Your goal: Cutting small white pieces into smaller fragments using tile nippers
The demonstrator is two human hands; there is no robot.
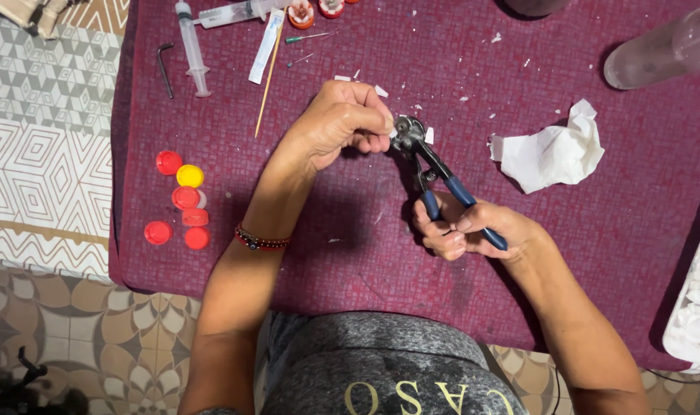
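Note:
My right hand (467,229) grips the blue handles of a pair of pliers (431,165), whose dark jaws point up and away over the maroon mat (350,253). My left hand (346,123) is curled with its fingertips pinching a small white piece (394,132) right at the jaws. The piece is mostly hidden by my fingers. A beaded bracelet (262,241) circles my left wrist.
Several red caps and a yellow cap (189,176) lie at the mat's left. Two syringes (191,48), a thin stick (268,81) and a hex key (165,71) lie at the top left. A crumpled white tissue (554,150) sits right, a clear bottle (665,48) top right, a white tray (696,307) at the right edge.

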